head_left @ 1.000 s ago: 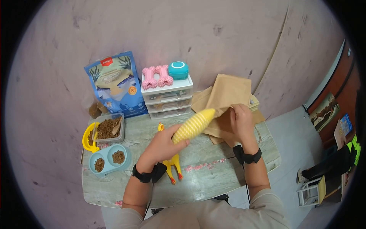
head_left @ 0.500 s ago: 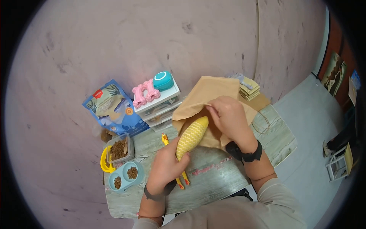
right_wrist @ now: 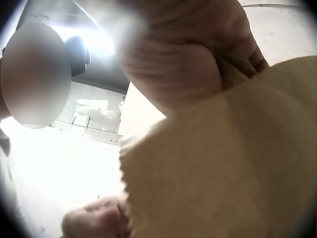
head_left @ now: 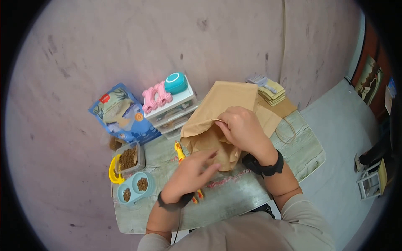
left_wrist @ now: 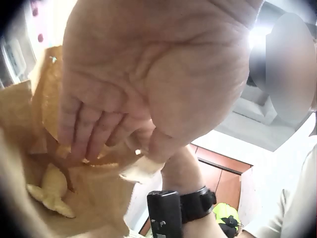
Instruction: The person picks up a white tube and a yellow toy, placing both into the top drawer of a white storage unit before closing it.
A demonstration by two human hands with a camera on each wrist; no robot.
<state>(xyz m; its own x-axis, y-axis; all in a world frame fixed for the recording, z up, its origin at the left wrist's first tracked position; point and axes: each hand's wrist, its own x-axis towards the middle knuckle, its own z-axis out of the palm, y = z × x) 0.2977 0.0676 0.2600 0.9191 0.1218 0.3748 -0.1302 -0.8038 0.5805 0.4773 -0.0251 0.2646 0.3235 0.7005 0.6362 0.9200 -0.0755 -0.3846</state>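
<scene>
My right hand (head_left: 243, 129) pinches the mouth edge of a brown paper bag (head_left: 228, 100), which gapes toward me. At that opening is my left hand (head_left: 190, 175), its fingers extended and nothing in its grip. Inside the bag, in the left wrist view, lies the fish-shaped toy (left_wrist: 53, 184), tail toward the camera; the head view does not show it. A yellow rubber chicken (head_left: 179, 151) lies on the table, partly covered by my left hand. The right wrist view shows the bag's zigzag-cut edge (right_wrist: 125, 183) below my right palm.
At the left stand a blue double bowl (head_left: 147, 193) with kibble, a yellow-handled scoop (head_left: 113, 170), a kibble tub (head_left: 141, 155) and a blue food bag (head_left: 125, 115). White drawers (head_left: 178, 105) carry pink bone toys (head_left: 157, 97) and a teal brush (head_left: 176, 83). A grey brush (head_left: 263, 82) rests on yellow packets (head_left: 274, 97).
My left hand has brought the yellow fish toy to the bag and let it go inside. My right hand has kept hold of the bag's edge, whose mouth has opened wider.
</scene>
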